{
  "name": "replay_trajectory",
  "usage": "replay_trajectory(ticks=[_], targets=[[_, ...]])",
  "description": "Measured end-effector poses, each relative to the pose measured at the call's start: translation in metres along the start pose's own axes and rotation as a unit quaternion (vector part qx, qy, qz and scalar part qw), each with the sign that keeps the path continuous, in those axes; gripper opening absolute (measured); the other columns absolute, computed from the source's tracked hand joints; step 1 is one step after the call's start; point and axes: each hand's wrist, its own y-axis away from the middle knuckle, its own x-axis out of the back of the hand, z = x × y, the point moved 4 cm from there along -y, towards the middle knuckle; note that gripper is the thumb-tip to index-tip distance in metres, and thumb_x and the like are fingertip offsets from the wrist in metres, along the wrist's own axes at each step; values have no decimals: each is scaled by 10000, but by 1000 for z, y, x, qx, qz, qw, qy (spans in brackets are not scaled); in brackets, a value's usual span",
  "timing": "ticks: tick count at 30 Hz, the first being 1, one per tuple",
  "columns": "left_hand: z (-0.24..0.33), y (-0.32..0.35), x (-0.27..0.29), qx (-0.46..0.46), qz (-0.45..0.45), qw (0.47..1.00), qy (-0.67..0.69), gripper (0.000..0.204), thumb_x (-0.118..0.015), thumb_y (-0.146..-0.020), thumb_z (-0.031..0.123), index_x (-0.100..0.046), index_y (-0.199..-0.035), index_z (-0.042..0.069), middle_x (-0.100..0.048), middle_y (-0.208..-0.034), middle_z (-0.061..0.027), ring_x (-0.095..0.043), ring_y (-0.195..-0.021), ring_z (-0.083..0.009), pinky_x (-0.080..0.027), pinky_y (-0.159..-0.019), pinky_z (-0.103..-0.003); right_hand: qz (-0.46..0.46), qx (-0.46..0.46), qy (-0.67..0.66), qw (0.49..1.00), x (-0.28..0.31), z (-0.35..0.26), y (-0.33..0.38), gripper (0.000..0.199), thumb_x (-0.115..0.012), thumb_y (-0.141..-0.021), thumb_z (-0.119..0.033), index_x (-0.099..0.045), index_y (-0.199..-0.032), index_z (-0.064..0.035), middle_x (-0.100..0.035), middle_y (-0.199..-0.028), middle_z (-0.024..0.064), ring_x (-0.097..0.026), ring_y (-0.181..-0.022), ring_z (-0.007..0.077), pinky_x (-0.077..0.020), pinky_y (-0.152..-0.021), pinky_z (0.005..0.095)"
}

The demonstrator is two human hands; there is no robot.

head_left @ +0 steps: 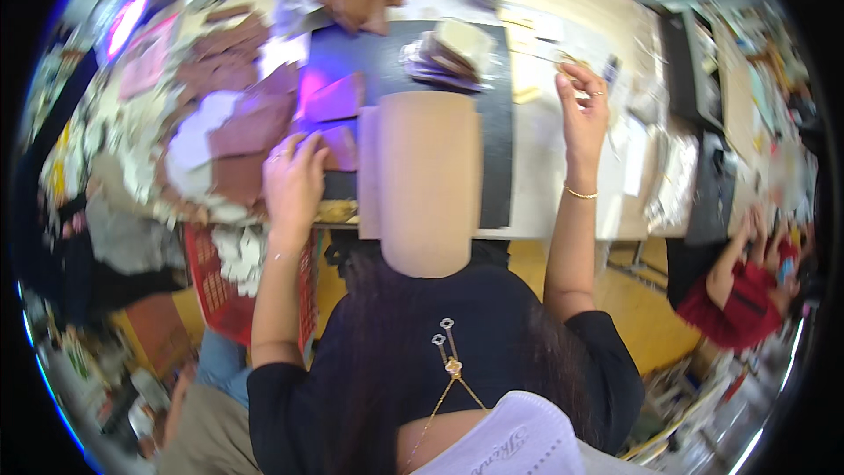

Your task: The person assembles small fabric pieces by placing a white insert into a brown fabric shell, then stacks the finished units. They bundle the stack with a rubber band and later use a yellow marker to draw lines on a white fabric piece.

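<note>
Under left grip (pixel 294 180), flat & spread: brown leather pcs (pixel 338 148); could slide off surface (pixel 536 154). Right grip (pixel 582 104) pinched on sm. gold bit (pixel 570 60), may drop.

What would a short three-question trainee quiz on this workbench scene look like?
1. True or false: the left hand rests on brown leather pieces.
2. Which wrist wears the gold bracelet? A left, B right.
3. The tan panel lies on a ____ mat.

Key: 1 true. 2 B: it sits below the right hand, which is raised and pinches something too small to identify. 3 black.
</note>
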Motion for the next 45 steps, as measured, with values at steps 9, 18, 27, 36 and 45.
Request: replay_trajectory(ticks=[9,18,27,36,45], targets=[[2,-5,-1,26,-53,998,2,275,-632,-899,134,-662,-1143,11,-603,-1098,-179,-582,-1006,-344,-457,-904,-416,92,-130,398,903,131,77,40,310,-651,-894,-277,-685,-1159,-120,-528,-1221,90,-464,-1157,311,-365,-1002,445],[2,1,-1,-18,13,1000,0,252,-673,-859,142,-683,-1084,28,-638,-1010,-169,-603,-946,-349,-479,-838,-428,-22,-54,471,880,126,112,14,460,-663,-887,-360,-644,-1248,-75,-558,-1246,220,-516,-1167,356,-391,-1019,438],[-4,-2,-2,19,-22,999,33,254,-649,-854,141,-655,-1092,53,-613,-1064,-137,-571,-1015,-334,-460,-867,-431,1,-21,385,923,125,88,10,381,-732,-836,-204,-599,-1105,30,-620,-1077,189,-580,-993,345,-452,-892,377],[-5,5,-4,-27,-3,1000,12,234,-662,-847,177,-682,-1066,98,-604,-1009,-101,-569,-976,-285,-457,-869,-404,17,-61,279,958,114,60,8,313,-639,-920,-192,-598,-1142,24,-639,-1067,174,-604,-949,287,-473,-855,362],[-4,0,-5,-45,-24,999,4,274,-611,-832,107,-671,-1099,109,-601,-1020,-100,-557,-1012,-294,-441,-898,-409,-5,-7,239,971,87,19,3,324,-635,-932,-203,-605,-1161,25,-659,-1030,159,-607,-893,231,-484,-827,330]])
